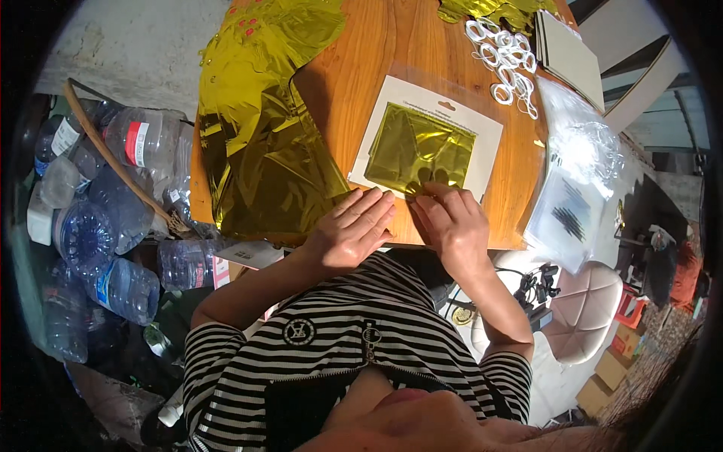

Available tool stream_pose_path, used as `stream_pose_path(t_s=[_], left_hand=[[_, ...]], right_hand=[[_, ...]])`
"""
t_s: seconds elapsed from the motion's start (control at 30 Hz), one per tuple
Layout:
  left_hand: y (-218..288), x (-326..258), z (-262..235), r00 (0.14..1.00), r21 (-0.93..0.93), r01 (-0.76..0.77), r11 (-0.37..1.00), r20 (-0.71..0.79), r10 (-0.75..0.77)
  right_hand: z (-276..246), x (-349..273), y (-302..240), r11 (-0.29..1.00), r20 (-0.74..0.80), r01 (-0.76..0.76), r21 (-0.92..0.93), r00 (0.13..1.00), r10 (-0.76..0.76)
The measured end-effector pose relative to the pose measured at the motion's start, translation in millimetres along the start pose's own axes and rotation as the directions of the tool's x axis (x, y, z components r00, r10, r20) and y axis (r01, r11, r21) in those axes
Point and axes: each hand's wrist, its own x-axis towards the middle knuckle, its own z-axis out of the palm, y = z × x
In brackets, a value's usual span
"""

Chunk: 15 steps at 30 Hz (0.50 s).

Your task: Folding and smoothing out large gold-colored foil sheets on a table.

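Note:
A white backing card (489, 143) with a hang hole lies on the wooden table, with a folded gold foil sheet (433, 143) on its middle. Clear plastic shows past the card's top edge. My right hand (456, 226) is closed at the card's lower edge, its fingertips bent over the foil's near side; the exact grip is partly hidden. My left hand (350, 230) lies stretched out beside the card's lower left corner, fingers straight and side by side. It rests by the near end of a large gold foil sheet (256, 158), which spreads over the table's left side.
White elastic loops (508, 64) lie at the far right, beside a stack of grey cards (568, 60). Clear plastic sleeves (568, 203) overhang the right edge. More gold foil (497, 11) sits at the back. Large plastic bottles (98, 226) crowd the left; a pink-white stool (587, 313) stands right.

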Motion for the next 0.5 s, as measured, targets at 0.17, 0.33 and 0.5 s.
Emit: stream_pose_path(t_s=[0.17, 0.33, 0.5], left_hand=[[-2.0, 1.1, 0.7, 1.000, 0.015, -0.011, 1.000, -0.026, 0.011], [-4.2, 0.6, 2.5, 0.997, 0.072, -0.050, 0.996, -0.055, 0.054], [-4.8, 1.5, 3.9, 0.996, 0.056, -0.049, 0.997, -0.073, 0.053]], right_hand=[[-1.0, 5.5, -4.2, 0.997, -0.004, 0.048, -0.060, 0.999, -0.048], [1.5, 7.3, -4.2, 0.995, 0.004, 0.045, -0.086, 0.999, -0.045], [4.2, 10.0, -1.8, 0.996, 0.051, 0.019, -0.083, 0.999, -0.015]])
